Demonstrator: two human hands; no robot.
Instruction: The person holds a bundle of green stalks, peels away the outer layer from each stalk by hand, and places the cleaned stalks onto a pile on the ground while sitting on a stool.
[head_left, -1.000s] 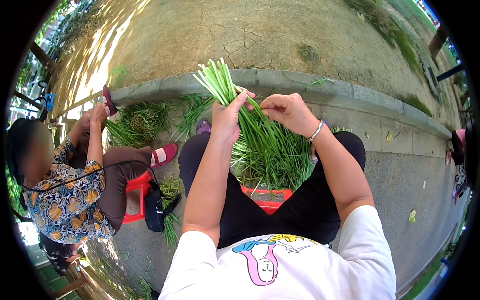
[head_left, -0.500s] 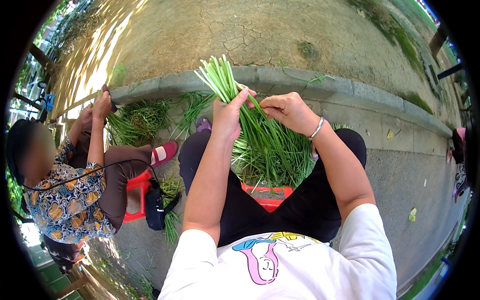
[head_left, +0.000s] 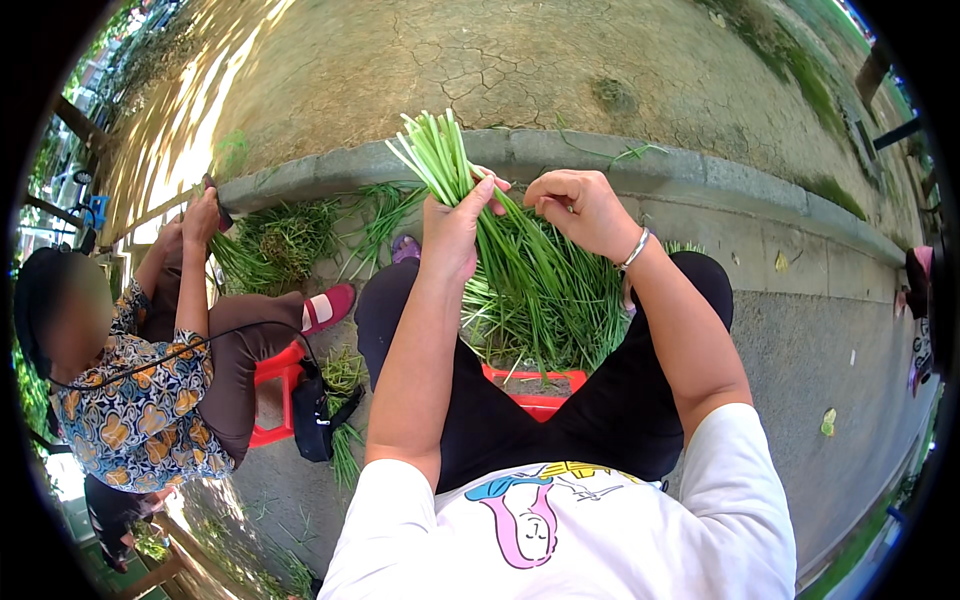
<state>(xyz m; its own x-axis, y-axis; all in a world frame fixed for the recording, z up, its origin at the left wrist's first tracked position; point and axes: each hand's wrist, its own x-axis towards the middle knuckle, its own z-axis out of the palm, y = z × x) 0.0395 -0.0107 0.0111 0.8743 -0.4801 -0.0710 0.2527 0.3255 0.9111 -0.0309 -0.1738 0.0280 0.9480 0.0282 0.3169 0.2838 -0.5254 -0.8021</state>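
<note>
My left hand [head_left: 455, 228] is closed round a bunch of garlic chives [head_left: 433, 152], its pale cut stems pointing up and away, its green leaves hanging toward my lap. Just right of the bunch is my right hand [head_left: 588, 212], wearing a silver bangle [head_left: 635, 248]. Its fingers are curled in near the leaves; whatever they may pinch is too small to make out. Beneath both hands a heap of loose garlic chives [head_left: 575, 310] lies on the ground between my knees, partly behind the held leaves.
A red plastic stool [head_left: 540, 405] is under me. On the left a person in a patterned shirt [head_left: 140, 400] sits on another red stool [head_left: 275, 400] beside more greens [head_left: 290, 240]. A black bag [head_left: 312, 425] hangs there. A concrete kerb [head_left: 700, 175] runs across ahead.
My right hand has drawn slightly up and back from the leaf it was pinching, its fingers now more curled. The left hand keeps its hold on the bunch.
</note>
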